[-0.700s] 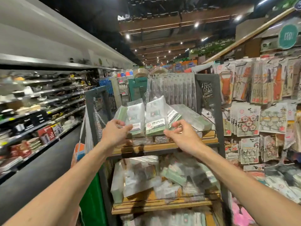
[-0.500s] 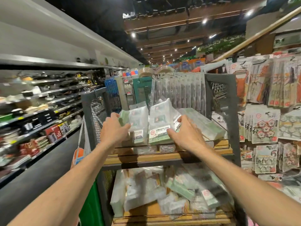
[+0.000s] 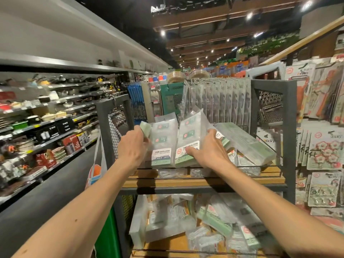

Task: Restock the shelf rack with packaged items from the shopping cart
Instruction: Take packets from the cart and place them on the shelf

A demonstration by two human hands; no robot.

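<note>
Head view: left hand [image 3: 132, 146] and right hand [image 3: 208, 149] each grip floss packs [image 3: 188, 144] on shelf rack [image 3: 202, 181].

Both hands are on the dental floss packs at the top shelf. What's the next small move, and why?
Probably ease the dental floss packs back and down until they stand behind the wire front rail, then let go. The left hand and right hand grip the bunch at its sides, and its bottom edges sit near the wooden top shelf.

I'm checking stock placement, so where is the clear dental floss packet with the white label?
In the head view, the clear dental floss packet stands centre frame on the rack's upper wooden shelf, held by the right hand.
</note>
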